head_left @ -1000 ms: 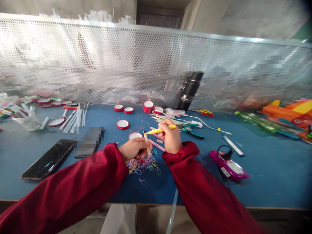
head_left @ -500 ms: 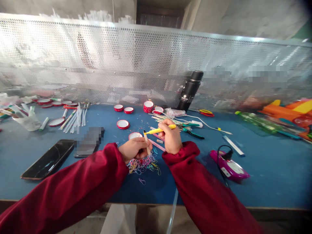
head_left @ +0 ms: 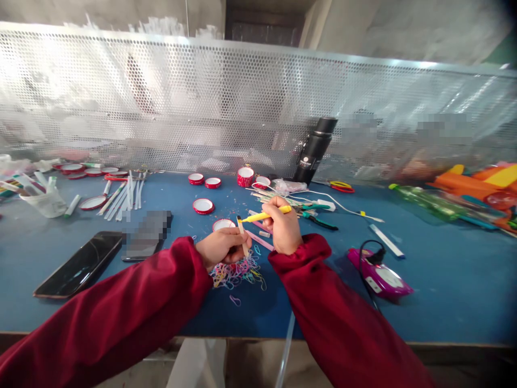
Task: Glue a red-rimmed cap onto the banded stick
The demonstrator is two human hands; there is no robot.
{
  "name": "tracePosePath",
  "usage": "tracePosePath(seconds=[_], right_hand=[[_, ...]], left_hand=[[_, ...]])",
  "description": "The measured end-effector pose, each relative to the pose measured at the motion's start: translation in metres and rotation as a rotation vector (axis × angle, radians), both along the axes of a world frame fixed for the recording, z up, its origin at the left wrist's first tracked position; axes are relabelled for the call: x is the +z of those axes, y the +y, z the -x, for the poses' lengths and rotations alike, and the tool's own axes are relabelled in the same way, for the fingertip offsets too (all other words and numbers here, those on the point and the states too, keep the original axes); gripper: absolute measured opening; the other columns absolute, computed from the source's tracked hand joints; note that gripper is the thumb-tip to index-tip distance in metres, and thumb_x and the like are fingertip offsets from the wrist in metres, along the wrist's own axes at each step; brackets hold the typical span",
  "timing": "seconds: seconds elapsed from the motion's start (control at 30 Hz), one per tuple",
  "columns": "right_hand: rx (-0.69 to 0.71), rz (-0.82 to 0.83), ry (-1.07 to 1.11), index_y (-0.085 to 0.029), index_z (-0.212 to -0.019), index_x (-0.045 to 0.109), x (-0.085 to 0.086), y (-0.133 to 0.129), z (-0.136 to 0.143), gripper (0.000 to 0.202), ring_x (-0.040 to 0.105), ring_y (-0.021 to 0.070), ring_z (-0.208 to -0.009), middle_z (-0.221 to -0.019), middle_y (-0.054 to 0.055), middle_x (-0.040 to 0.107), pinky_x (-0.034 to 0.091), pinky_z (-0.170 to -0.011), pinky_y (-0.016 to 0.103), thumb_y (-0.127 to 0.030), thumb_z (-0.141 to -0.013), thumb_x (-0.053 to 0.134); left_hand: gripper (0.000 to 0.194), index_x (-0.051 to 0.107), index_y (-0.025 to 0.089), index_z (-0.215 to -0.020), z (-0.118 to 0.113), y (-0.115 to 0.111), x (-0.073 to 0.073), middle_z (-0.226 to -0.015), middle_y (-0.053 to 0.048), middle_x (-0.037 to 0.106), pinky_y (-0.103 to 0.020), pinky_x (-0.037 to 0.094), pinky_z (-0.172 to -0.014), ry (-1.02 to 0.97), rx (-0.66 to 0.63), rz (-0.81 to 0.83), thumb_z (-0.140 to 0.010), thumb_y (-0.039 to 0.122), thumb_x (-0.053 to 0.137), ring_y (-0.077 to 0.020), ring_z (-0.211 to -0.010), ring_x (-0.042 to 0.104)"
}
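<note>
My left hand pinches a pale flat wooden stick that stands tilted, with a dark tip at its upper end. In my right hand is a yellow marker pen, gripped like a pencil. The pen's point meets the stick just below the dark tip. Below my left hand lies a pile of small coloured plastic safety-pin-shaped clips, with one purple clip apart from it. A red-rimmed white lid sits partly behind my left hand. Pink strips lie between the hands.
Two phones lie at left, near a white cup of markers and translucent glue sticks. Green-handled pliers, a black flask and red-handled scissors are behind. A purple power strip lies right. A perforated metal panel borders the table.
Almost nothing differs. Both hands keep their grips, and the pen's point stays against the upper end of the stick; the view has shifted very slightly.
</note>
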State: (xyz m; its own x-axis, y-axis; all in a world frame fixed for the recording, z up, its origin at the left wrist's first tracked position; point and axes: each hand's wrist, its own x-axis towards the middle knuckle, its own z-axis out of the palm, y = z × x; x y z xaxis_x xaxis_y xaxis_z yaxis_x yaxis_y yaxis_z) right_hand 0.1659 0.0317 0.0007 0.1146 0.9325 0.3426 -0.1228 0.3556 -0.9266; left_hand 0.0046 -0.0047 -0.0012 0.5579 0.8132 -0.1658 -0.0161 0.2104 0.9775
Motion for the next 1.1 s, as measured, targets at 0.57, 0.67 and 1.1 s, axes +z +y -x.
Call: tracePosePath(seconds=[0.57,0.67,1.1], right_hand=[[0.006,0.008,0.004,-0.020,-0.062,0.041,0.0019,-0.0006,0.0012,0.026,0.030,0.0045,-0.035,-0.041,-0.009,0.040,0.021,-0.035,0.017,-0.029,-0.074,0.062],[0.002,0.018,0.004,-0.020,-0.063,0.042,0.0016,-0.0002,0.0010,0.025,0.031,0.0045,-0.035,-0.042,-0.009,0.040,0.021,-0.035,0.017,-0.030,-0.074,0.062],[0.016,0.002,0.000,-0.021,-0.063,0.042,0.0001,0.0003,-0.0004,0.025,0.031,0.0047,-0.035,-0.042,-0.009,0.040,0.021,-0.035,0.017,-0.029,-0.075,0.062]], left_hand=[[0.020,0.054,0.015,-0.077,0.0003,0.0000,-0.0006,-0.042,0.004,0.040,-0.021,0.013,-0.040,0.005,-0.010,-0.010,-0.084,0.032,0.047,-0.0060,-0.037,0.027],[0.019,0.053,0.015,-0.077,0.0002,-0.0001,-0.0003,-0.042,0.004,0.040,-0.021,0.013,-0.040,0.012,-0.010,-0.010,-0.085,0.031,0.045,-0.0062,-0.036,0.026],[0.021,0.053,0.015,-0.076,-0.0007,-0.0002,0.0008,-0.042,0.004,0.041,-0.021,0.013,-0.040,0.021,-0.004,-0.008,-0.085,0.032,0.047,-0.0060,-0.037,0.026]])
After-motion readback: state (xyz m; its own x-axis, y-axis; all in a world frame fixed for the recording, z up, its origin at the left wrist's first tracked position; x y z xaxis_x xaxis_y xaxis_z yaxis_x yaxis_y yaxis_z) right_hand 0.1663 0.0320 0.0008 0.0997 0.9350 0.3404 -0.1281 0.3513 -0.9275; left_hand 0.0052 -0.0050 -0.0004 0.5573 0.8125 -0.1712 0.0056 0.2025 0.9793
